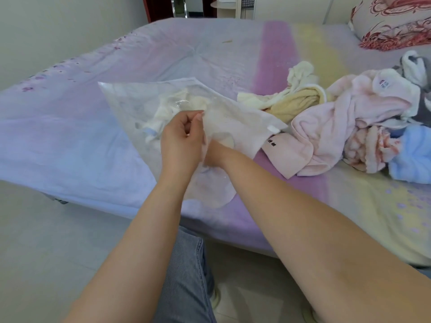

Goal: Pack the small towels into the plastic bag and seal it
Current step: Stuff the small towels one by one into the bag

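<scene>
The clear plastic bag [149, 101] lies on the bed [70, 127] at centre frame, its mouth toward the viewer, its white zip slider [273, 129] at the right corner. A cream towel [172, 108] shows through the film inside it. The left hand [184, 138] pinches the upper edge of the bag's mouth between thumb and curled fingers. The right hand [213, 152] is pushed into the opening and veiled by the plastic; whether it grips anything cannot be told.

Right of the bag, a loose pile crowds the bed: a cream and yellow towel [298, 101], a pink towel [349, 127] touching the bag's right corner, a blue towel [412, 157] at the frame's right edge, a grey-and-white towel [415, 66] behind. A pink corner bears small black embroidered characters [271, 142], unreadable; a white label [384, 83] carries red print, also unreadable. A red floral pillow [391, 22] sits upper right.
</scene>
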A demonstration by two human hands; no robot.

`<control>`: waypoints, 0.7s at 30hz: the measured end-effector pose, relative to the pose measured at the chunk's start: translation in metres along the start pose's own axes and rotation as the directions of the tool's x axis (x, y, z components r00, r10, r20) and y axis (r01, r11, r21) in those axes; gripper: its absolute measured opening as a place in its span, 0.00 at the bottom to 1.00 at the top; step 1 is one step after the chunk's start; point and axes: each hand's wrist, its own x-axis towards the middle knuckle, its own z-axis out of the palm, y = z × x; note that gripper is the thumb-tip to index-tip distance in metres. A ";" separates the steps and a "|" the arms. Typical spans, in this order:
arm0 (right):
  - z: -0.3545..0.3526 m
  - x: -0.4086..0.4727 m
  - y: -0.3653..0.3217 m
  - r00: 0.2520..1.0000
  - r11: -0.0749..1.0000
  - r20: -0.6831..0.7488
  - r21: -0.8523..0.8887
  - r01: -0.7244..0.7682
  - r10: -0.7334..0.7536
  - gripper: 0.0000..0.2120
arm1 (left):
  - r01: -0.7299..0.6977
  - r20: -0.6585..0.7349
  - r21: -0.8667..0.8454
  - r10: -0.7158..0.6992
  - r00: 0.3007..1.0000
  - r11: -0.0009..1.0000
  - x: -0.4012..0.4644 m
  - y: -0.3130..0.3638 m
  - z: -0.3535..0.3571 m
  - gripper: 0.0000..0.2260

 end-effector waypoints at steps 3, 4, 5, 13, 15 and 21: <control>-0.001 -0.041 0.005 0.999 0.998 -0.015 0.031 0.049 -0.048 0.27 | 0.005 -0.076 -0.032 -0.008 0.997 0.999 0.010 -0.005 -0.008 0.07; 0.008 -0.050 0.013 0.996 0.998 -0.058 0.010 0.067 -0.067 0.26 | 0.010 -0.074 -0.041 -0.013 0.997 0.999 0.012 -0.008 -0.008 0.08; 0.009 -0.070 0.015 0.989 0.997 -0.124 -0.004 0.082 -0.082 0.23 | 0.018 -0.070 -0.052 -0.022 0.997 0.998 0.013 -0.009 -0.007 0.08; 0.007 -0.143 0.073 0.635 0.941 -0.705 0.317 -0.117 0.316 0.12 | 0.072 0.072 -0.110 -0.064 0.995 0.991 0.004 -0.006 0.018 0.09; -0.011 -0.138 0.092 0.506 0.914 -0.762 0.354 -0.197 0.404 0.13 | 0.081 0.099 -0.135 -0.068 0.993 0.988 0.000 -0.002 0.024 0.09; -0.072 -0.109 0.131 0.463 0.899 -0.799 0.208 -0.386 0.384 0.13 | 0.117 0.125 -0.213 -0.091 0.988 0.970 -0.009 0.008 0.043 0.09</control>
